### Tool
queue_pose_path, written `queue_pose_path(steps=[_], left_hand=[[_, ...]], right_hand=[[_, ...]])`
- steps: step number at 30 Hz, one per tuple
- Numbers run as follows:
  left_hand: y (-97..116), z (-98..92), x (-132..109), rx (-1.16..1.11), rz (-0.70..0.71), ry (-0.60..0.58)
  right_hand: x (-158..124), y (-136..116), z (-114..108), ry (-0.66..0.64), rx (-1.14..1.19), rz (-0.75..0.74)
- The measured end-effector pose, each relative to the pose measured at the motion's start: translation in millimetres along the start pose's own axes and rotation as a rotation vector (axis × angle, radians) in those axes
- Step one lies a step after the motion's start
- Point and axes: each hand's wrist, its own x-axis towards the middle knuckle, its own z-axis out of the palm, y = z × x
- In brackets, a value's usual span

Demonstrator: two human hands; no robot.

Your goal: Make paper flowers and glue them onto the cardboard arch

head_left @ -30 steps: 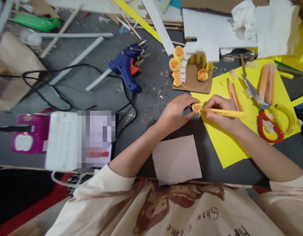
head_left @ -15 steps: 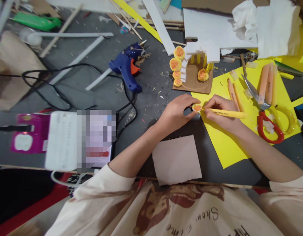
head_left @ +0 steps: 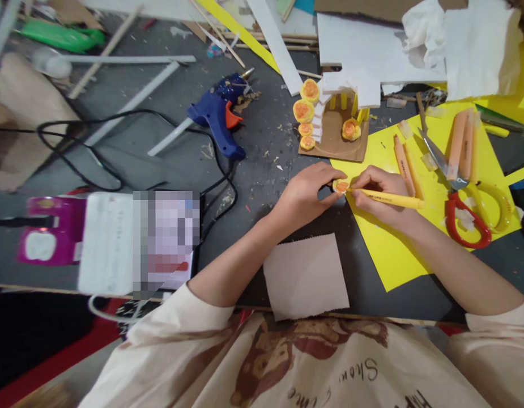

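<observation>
My left hand [head_left: 306,190] pinches a small yellow and orange paper flower [head_left: 340,186] between thumb and fingers. In my right hand [head_left: 383,192] is a yellow acrylic marker [head_left: 395,199], its tip at the flower's right edge. Just beyond my hands stands a small cardboard model [head_left: 336,136] with white steps. Several like yellow and orange flowers [head_left: 303,111] line its left side, and another one [head_left: 350,130] sits at its right. Under my right hand lies a yellow sheet [head_left: 387,260].
On the yellow sheet lie scissors [head_left: 461,195] with red and yellow handles and several orange and yellow markers [head_left: 404,164]. A blue glue gun [head_left: 221,116] with its black cord is to the left. Near the front edge are a square of sandpaper-like sheet [head_left: 306,277] and a phone [head_left: 174,238].
The rear end of the yellow marker has tipped slightly toward me while its tip stays at the flower. My left hand and the flower have hardly moved.
</observation>
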Motion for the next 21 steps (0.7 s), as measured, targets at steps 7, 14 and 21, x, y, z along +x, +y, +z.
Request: queue_pose_path(steps=[7,14,21], left_hand=[[-0.7,0.5,0.2,-0.02,0.014,0.015],[-0.2,0.2,0.7,-0.003,-0.007,0.0],[-1.2,0.7,0.4,-0.014,0.036,0.029]], right_hand=[[0.4,-1.8,0.3,-0.024,0.028,-0.005],[-0.1,0.1,0.4,-0.031,0.019,-0.002],[0.1,-1.7,-0.2,-0.018,0.018,-0.002]])
